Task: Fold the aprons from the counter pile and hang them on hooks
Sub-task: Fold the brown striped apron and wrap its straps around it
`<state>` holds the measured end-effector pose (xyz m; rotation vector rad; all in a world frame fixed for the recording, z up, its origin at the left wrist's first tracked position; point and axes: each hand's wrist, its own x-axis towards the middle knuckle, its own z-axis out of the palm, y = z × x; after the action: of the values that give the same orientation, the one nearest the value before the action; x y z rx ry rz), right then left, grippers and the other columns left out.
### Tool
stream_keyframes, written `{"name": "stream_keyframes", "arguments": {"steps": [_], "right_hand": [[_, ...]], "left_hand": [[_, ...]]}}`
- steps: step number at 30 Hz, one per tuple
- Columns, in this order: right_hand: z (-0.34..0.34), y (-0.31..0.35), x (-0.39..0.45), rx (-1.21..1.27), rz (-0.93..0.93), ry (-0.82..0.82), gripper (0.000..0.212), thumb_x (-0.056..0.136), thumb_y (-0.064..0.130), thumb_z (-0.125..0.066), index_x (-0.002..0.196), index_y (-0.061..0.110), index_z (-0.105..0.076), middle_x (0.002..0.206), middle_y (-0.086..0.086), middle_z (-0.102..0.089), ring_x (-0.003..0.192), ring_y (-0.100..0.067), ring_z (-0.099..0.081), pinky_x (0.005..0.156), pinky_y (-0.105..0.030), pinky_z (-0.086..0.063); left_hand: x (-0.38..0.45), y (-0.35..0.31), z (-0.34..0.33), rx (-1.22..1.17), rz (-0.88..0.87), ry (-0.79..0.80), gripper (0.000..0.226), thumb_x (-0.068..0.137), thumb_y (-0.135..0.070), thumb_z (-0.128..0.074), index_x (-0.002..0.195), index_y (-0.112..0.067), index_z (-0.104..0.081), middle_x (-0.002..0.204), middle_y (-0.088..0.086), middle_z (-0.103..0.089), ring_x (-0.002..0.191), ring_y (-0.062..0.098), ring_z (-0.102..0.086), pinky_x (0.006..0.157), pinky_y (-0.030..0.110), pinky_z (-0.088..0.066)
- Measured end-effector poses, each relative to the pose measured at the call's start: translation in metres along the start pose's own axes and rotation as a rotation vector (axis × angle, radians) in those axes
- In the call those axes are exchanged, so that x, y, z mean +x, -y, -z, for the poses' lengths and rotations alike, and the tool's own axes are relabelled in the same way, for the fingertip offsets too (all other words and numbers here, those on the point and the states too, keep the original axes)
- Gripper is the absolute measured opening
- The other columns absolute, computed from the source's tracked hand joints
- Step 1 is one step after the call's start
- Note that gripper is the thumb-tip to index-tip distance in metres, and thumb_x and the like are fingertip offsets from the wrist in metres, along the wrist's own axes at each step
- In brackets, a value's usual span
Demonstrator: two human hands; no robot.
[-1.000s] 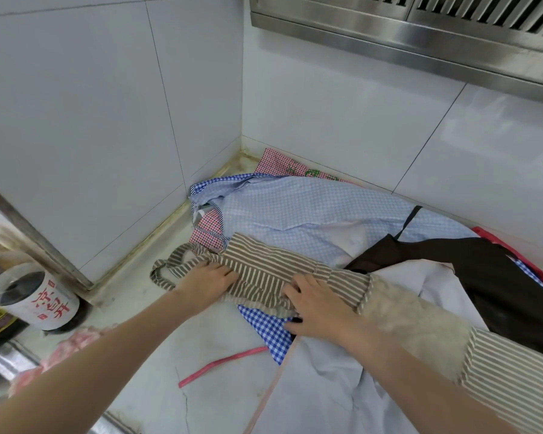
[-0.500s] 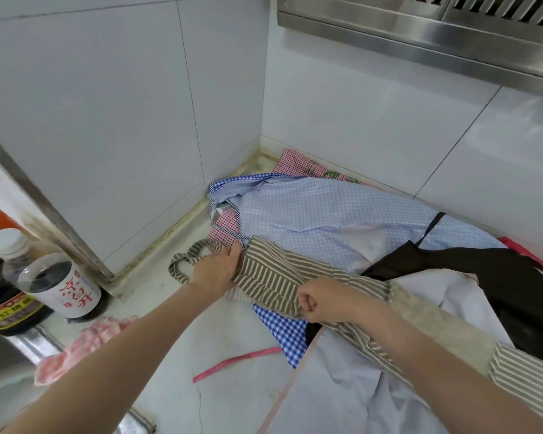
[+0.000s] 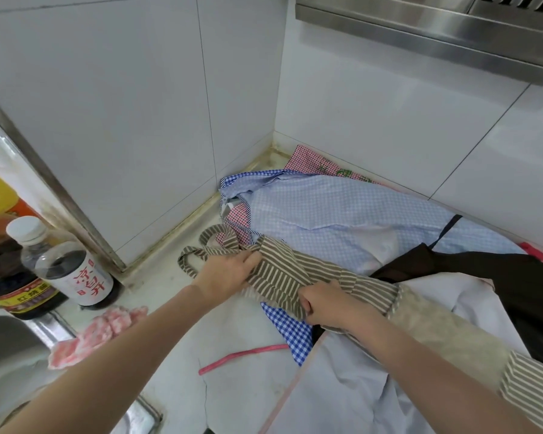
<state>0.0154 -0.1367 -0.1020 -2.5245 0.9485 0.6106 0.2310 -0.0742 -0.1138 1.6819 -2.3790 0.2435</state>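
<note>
- The counter (image 3: 176, 333) runs into a tiled back corner; bare stone shows along its left wall edge and in the front middle, where a pink strap (image 3: 242, 357) lies.
- The apron pile (image 3: 342, 214) fills the back corner and right side: one light blue check, one red check beneath it, one dark brown, one pale one at the front.
- Two bottles (image 3: 66, 270) stand at the counter's left end, a pink cloth (image 3: 98, 333) just in front of them.
- The left hand (image 3: 226, 274) clutches the striped apron (image 3: 282, 270) near its looped straps.
- The right hand (image 3: 329, 305) is clenched around a bunched fold of that apron, lifted just above the pile's front-left edge.
</note>
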Motion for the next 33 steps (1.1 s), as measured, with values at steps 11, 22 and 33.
{"name": "stream_keyframes", "arguments": {"steps": [11, 22, 33], "right_hand": [[0.017, 0.008, 0.008, 0.378, 0.062, -0.223, 0.048, 0.089, 0.026, -0.061, 0.133, 0.024, -0.042, 0.117, 0.001, -0.043, 0.106, -0.012, -0.045, 0.092, -0.025, -0.039], [0.040, 0.017, 0.054, 0.565, -0.235, -0.136, 0.095, 0.079, 0.022, -0.074, 0.149, 0.018, -0.010, 0.142, -0.012, -0.029, 0.127, -0.029, -0.040, 0.096, -0.034, -0.043], [0.145, 0.014, 0.049, 1.692, -0.194, -0.185, 0.036, 0.085, -0.016, -0.054, 0.119, -0.005, -0.052, 0.111, -0.012, -0.053, 0.087, -0.026, -0.063, 0.066, -0.033, -0.059]], "left_hand": [[-0.029, 0.010, -0.006, 0.192, -0.222, 0.266, 0.023, 0.068, -0.019, -0.073, 0.089, -0.020, -0.066, 0.089, -0.004, -0.065, 0.084, 0.016, -0.061, 0.081, 0.028, -0.042], [-0.008, -0.003, -0.007, -1.856, 1.215, 0.220, 0.048, 0.087, -0.002, -0.059, 0.129, -0.017, -0.041, 0.119, 0.007, -0.059, 0.107, 0.023, -0.059, 0.092, 0.035, -0.050], [0.068, 0.044, 0.056, -1.654, 1.033, -0.251, 0.032, 0.092, 0.002, -0.050, 0.122, -0.007, -0.042, 0.101, 0.002, -0.059, 0.077, 0.009, -0.061, 0.075, 0.033, -0.057]]}}
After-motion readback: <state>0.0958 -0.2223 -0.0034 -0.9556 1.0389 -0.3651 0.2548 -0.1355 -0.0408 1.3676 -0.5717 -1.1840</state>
